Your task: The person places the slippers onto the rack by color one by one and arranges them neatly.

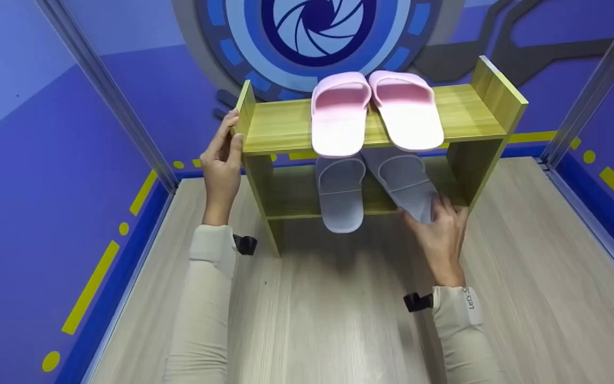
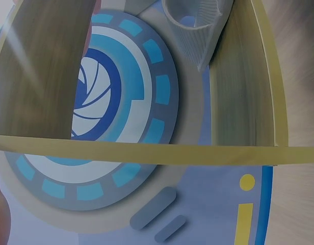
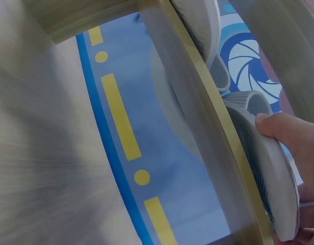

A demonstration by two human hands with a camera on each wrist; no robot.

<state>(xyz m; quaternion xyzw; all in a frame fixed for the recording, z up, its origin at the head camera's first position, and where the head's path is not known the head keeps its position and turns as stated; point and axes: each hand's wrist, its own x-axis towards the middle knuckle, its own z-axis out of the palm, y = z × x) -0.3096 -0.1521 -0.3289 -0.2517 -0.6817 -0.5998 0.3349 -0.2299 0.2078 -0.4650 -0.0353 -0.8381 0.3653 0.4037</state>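
Observation:
A small wooden shoe rack (image 1: 277, 125) carries pink slippers (image 1: 337, 128) (image 1: 412, 122) on top and grey slippers below. The left grey slipper (image 1: 341, 208) has its heel past the shelf's front edge. My right hand (image 1: 443, 240) pinches the heel of the right grey slipper (image 1: 411, 192), thumb on one side and fingers on the other; this slipper sits askew on the lower shelf. In the right wrist view, the thumb (image 3: 279, 125) presses its rim. My left hand (image 1: 221, 170) touches the rack's left side panel from outside; its fingertips are partly hidden.
The rack stands on a pale wood-grain surface (image 1: 339, 309), close to a blue patterned back wall (image 1: 147, 106). Blue side walls with metal corner posts (image 1: 110, 96) enclose the space. The rack's right side panel (image 1: 491, 160) is just beyond my right hand.

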